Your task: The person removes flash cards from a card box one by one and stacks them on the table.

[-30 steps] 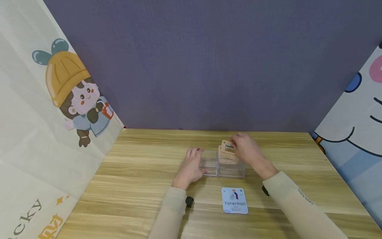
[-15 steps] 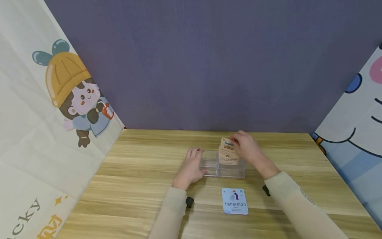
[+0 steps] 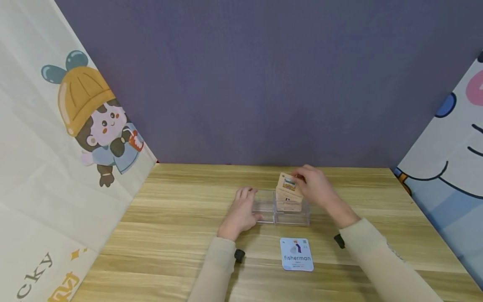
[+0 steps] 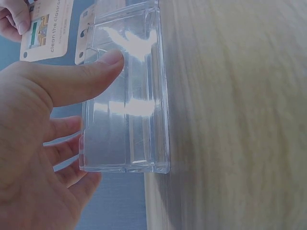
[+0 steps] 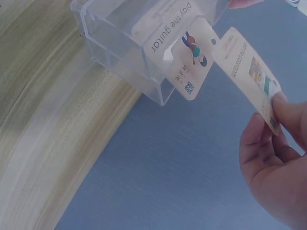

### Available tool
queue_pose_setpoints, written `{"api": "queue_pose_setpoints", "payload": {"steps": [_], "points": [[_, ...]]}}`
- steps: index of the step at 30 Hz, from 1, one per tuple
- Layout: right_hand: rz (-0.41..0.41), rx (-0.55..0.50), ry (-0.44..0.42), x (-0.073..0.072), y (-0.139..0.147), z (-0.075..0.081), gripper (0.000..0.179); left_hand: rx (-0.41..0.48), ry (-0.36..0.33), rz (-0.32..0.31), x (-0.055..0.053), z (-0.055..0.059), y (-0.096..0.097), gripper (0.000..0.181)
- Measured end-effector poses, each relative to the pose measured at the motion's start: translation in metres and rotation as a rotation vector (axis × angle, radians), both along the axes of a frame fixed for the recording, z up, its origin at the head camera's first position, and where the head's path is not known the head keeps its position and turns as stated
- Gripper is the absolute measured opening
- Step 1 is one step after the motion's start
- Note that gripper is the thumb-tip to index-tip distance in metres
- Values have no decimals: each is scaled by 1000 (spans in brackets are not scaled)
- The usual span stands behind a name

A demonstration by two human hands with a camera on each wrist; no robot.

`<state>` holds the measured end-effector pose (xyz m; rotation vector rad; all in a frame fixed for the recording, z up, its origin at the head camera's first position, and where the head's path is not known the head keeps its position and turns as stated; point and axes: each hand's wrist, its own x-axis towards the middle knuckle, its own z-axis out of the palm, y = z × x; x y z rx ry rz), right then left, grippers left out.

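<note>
A clear plastic box (image 3: pixel 292 218) with two compartments side by side stands on the table. My left hand (image 3: pixel 241 212) holds its left end, thumb over the near side and fingers behind, as the left wrist view shows. A "clean the classroom" card (image 5: pixel 252 76) is pinched between thumb and fingers of my right hand (image 3: pixel 315 186), tilted above the right compartment. Beneath it a "play the guitar" card (image 5: pixel 189 55) stands in that compartment and sticks up past the rim. At least one more card is behind or under it, mostly hidden.
A light blue "fisherman" card (image 3: pixel 297 254) lies flat on the wooden table (image 3: pixel 170 235), in front of the box. A dark blue-grey wall (image 3: pixel 241 84) rises at the table's back edge. Printed cartoon sheets (image 3: pixel 94 117) border both sides.
My right hand has shifted slightly with the pinched card, whose top edge is a little higher. The card beneath sits slightly differently in the box. My left hand and the box have stayed put.
</note>
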<state>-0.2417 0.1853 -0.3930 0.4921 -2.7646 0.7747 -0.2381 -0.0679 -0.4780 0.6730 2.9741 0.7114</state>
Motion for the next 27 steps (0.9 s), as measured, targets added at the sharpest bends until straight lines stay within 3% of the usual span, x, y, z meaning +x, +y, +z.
{"api": "queue_pose_setpoints", "payload": {"steps": [27], "points": [[9,-65,-60,15,4,9,13,23,14,-6,0,-2,-2,83]]}}
